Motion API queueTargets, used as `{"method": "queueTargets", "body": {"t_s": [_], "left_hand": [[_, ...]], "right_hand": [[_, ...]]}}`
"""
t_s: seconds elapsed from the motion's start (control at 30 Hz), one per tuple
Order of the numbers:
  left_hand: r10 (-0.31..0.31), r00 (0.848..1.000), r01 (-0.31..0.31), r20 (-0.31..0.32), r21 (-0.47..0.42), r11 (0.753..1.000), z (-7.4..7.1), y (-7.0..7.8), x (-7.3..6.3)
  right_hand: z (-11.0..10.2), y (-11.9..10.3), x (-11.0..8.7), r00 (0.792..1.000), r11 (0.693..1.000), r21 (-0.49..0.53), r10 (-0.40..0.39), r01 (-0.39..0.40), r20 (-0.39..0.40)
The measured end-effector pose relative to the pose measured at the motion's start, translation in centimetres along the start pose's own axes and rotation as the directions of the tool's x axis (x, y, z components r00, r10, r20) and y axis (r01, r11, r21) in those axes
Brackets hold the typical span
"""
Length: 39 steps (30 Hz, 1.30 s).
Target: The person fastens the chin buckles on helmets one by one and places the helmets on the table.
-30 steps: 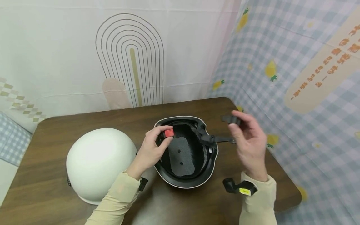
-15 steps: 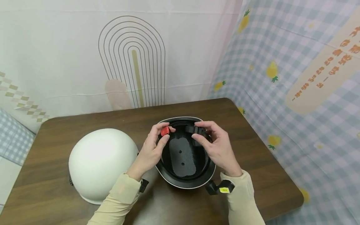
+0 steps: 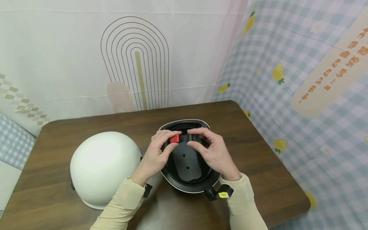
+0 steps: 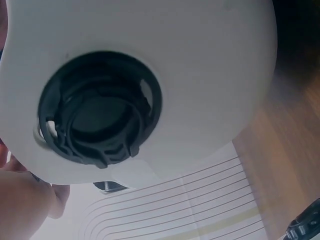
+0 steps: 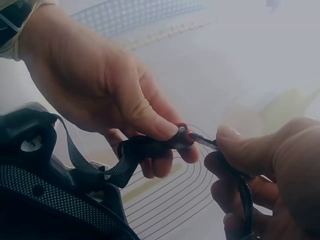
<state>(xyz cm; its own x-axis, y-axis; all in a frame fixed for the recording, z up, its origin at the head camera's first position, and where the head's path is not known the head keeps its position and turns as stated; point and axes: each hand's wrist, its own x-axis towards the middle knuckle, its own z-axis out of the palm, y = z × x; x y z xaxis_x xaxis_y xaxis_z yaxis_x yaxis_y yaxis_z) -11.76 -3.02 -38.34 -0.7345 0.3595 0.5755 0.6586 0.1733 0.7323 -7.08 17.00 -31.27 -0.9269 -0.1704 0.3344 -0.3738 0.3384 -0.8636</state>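
An upturned helmet (image 3: pixel 186 161) with a black lining lies on the table between my hands. My left hand (image 3: pixel 155 156) pinches the red-and-black buckle half (image 3: pixel 174 138) over the helmet's opening, thumb below and fingers above. Facing it, my right hand (image 3: pixel 215 155) pinches the black buckle half (image 3: pixel 194 137) on the other strap. In the right wrist view, the tip of the black half (image 5: pixel 205 141) meets the red end (image 5: pixel 185 134); whether it sits inside cannot be told. A chin strap (image 5: pixel 75 150) runs from the helmet to the left hand.
A second helmet (image 3: pixel 104 169), white, sits dome up left of my left forearm. The left wrist view is mostly a white shell with a round black fitting (image 4: pixel 102 112). The brown table (image 3: pixel 258 188) ends at patterned curtains (image 3: pixel 195 54) behind and to the right.
My right hand has come left from beyond the helmet, bringing the black buckle half up to the red one. My left hand has shifted slightly, still pinching its half.
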Motion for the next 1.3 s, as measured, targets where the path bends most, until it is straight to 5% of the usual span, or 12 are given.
{"method": "queueTargets", "body": {"t_s": [0.17,0.4,0.57,0.93,1.3], "left_hand": [[0.014,1.0,-0.014,0.015,0.012,1.0,0.1,0.3,0.0],[-0.049,0.999,0.049,0.007,-0.029,0.998,0.3,0.5,-0.5],[-0.01,1.0,0.01,-0.008,-0.036,0.999,0.6,0.6,-0.4],[0.007,1.0,-0.007,0.009,-0.051,0.999,0.9,1.0,0.2],[0.097,0.995,-0.098,0.011,0.027,0.995,1.0,1.4,0.3]], "right_hand": [[0.2,-0.2,0.1,0.999,0.997,-0.062,-0.038,0.04,0.021],[0.3,1.2,0.2,0.998,0.993,-0.104,-0.051,0.055,0.035],[0.1,3.4,0.3,0.997,0.99,-0.123,-0.066,0.072,0.048],[0.2,2.9,0.4,1.0,0.989,-0.149,-0.007,0.008,0.009],[0.4,3.2,0.5,0.999,0.996,-0.089,-0.013,0.017,0.039]]}}
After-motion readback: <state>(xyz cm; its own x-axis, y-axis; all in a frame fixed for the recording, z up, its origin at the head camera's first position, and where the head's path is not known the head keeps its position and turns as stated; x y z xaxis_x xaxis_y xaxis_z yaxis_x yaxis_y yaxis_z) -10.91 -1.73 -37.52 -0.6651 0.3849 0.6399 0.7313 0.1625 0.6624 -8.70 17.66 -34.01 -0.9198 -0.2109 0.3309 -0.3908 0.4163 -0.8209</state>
